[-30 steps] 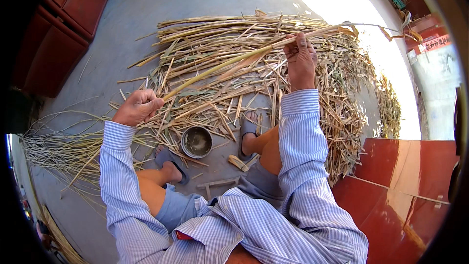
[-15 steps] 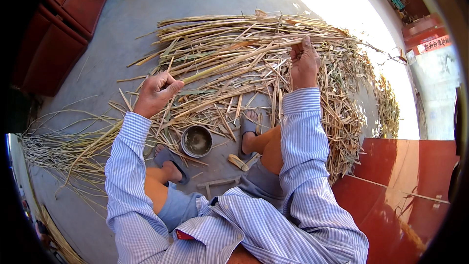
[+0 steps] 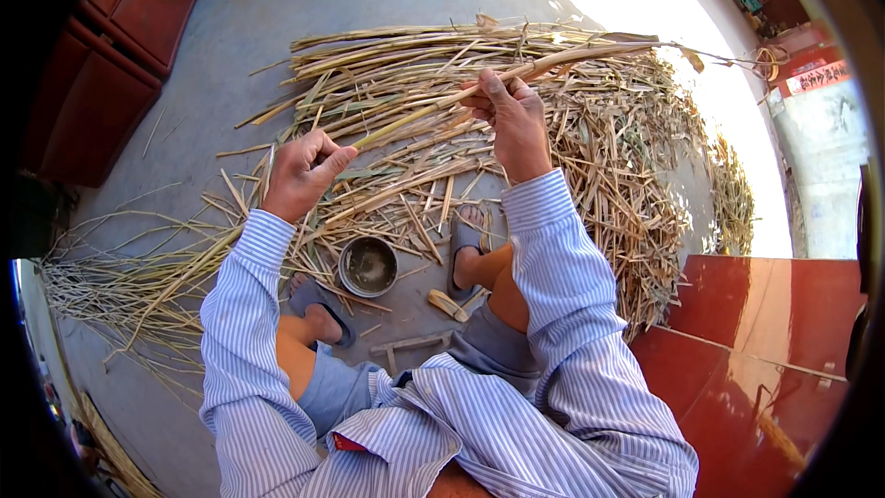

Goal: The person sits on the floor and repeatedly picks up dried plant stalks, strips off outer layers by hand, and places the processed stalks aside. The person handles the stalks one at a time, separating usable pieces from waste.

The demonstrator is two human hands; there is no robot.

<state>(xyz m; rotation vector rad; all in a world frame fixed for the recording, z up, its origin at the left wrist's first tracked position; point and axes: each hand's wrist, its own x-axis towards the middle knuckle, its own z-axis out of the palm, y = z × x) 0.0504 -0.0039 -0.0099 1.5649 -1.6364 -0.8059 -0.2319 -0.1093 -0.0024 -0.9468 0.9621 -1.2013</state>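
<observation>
One long dry plant stalk (image 3: 415, 116) is stretched between my hands, slanting up to the right, with a thin branching tip at its far end. My left hand (image 3: 306, 171) is closed round its thick lower end. Farther along, my right hand (image 3: 513, 120) grips the same stalk between thumb and fingers. Beneath and beyond it lies a heap of long dry stalks (image 3: 369, 60) on the floor. Loose husks and leaf scraps (image 3: 618, 184) are piled to the right of my right hand.
A round metal bowl (image 3: 369, 266) with murky contents stands between my sandalled feet. Beside it lie a pale husk piece (image 3: 448, 304) and a low wooden bar (image 3: 410, 344). Thin peeled stalks (image 3: 120, 277) fan out at left. Red sofas (image 3: 111, 65) and red panels (image 3: 737, 314) flank the floor.
My right hand has slid left along the stalk, closer to my left hand. The stalk's far end now stretches out beyond it to the right. My left hand has shifted slightly right.
</observation>
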